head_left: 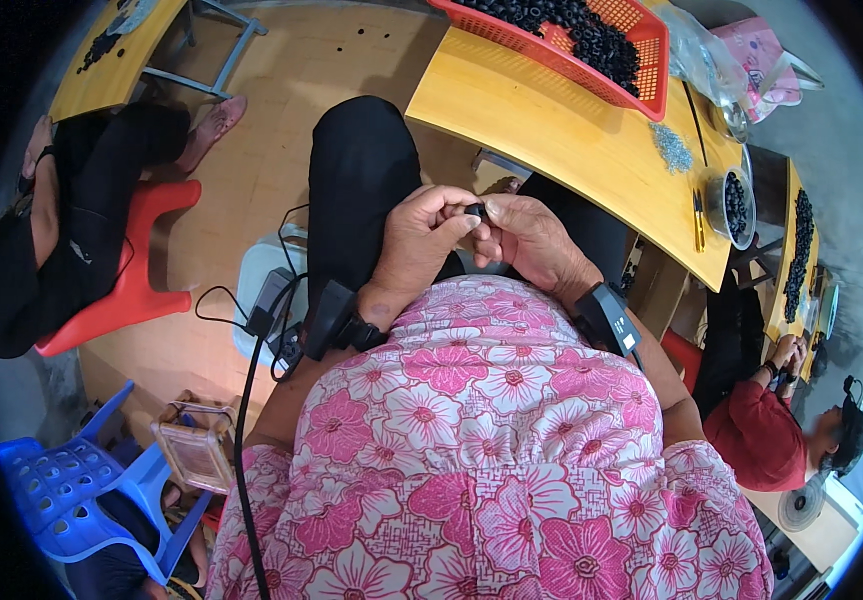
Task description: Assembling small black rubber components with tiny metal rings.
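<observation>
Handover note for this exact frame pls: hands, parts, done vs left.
Left hand and right hand: together over the lap, fingertips pinching one small black ring part between them.
Parts: red basket full of black rings on the yellow table, ahead and right; small bowl of more rings near the table edge.
Done: one part picked up and in hand.
Left: the basket looks nearly full.
</observation>
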`<action>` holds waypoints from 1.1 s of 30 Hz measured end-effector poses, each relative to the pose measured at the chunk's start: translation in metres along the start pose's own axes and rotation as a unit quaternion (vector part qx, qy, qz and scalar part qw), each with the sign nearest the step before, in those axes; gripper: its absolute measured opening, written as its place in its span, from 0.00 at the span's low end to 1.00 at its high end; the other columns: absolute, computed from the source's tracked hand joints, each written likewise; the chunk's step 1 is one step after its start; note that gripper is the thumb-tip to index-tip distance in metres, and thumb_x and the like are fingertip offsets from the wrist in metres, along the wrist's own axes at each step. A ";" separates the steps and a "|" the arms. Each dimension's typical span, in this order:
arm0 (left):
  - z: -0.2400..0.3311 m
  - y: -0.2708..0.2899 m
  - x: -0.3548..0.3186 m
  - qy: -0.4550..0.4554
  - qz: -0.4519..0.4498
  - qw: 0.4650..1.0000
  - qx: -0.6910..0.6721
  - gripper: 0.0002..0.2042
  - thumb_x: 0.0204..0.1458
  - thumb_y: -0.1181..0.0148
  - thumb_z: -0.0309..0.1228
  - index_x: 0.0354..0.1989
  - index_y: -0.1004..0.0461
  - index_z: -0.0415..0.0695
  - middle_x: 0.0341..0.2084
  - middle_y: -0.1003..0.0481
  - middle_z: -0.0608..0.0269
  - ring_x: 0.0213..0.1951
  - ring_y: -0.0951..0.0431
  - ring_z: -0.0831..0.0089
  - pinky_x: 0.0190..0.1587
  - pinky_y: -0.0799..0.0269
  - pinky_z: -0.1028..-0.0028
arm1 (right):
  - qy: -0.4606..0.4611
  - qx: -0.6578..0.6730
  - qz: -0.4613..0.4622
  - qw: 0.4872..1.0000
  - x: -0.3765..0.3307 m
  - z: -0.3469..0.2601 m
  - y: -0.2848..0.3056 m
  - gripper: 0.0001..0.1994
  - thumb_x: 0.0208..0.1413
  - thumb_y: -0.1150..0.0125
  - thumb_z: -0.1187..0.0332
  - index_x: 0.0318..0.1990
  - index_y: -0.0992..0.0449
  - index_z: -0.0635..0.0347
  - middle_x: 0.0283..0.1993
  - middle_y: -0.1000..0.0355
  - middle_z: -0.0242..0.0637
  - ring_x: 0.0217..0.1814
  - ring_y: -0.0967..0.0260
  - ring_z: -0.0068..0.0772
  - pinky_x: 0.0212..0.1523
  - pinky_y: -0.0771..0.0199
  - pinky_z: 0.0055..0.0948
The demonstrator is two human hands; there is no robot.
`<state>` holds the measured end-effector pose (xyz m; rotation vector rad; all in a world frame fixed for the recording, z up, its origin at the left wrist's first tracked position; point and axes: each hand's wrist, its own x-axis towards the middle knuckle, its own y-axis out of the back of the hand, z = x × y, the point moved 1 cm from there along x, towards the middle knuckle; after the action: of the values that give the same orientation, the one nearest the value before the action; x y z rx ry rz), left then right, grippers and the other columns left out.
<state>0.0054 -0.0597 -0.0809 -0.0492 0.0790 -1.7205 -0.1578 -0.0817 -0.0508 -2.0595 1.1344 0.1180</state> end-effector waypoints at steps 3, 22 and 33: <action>0.000 0.001 0.000 -0.027 -0.001 1.000 0.007 0.08 0.51 0.45 0.20 0.39 0.28 0.38 0.27 0.31 0.70 0.27 0.32 0.86 0.27 0.36 0.85 | -0.007 0.006 -0.011 1.000 0.000 -0.001 0.000 0.15 0.61 0.51 0.61 0.31 0.30 0.65 0.26 0.34 0.33 0.23 0.39 0.20 0.32 0.29 0.25; 0.001 0.000 -0.001 0.102 -0.090 0.988 -0.076 0.17 0.58 0.51 0.33 0.52 0.34 0.35 0.29 0.30 0.68 0.23 0.36 0.85 0.27 0.37 0.85 | 0.085 -0.268 0.066 0.957 0.004 0.011 -0.006 0.10 0.60 0.53 0.68 0.40 0.29 0.66 0.27 0.30 0.31 0.27 0.36 0.18 0.29 0.33 0.18; 0.014 -0.007 -0.001 0.105 -0.018 0.986 -0.124 0.13 0.57 0.50 0.28 0.49 0.31 0.37 0.25 0.30 0.69 0.24 0.34 0.86 0.26 0.37 0.85 | 0.029 0.041 0.033 0.998 0.010 0.009 0.001 0.13 0.61 0.51 0.62 0.35 0.29 0.65 0.24 0.35 0.31 0.25 0.38 0.21 0.30 0.33 0.23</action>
<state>0.0000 -0.0577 -0.0659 -0.0532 0.4516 -1.7390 -0.1506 -0.0830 -0.0616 -1.9644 1.2235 0.0440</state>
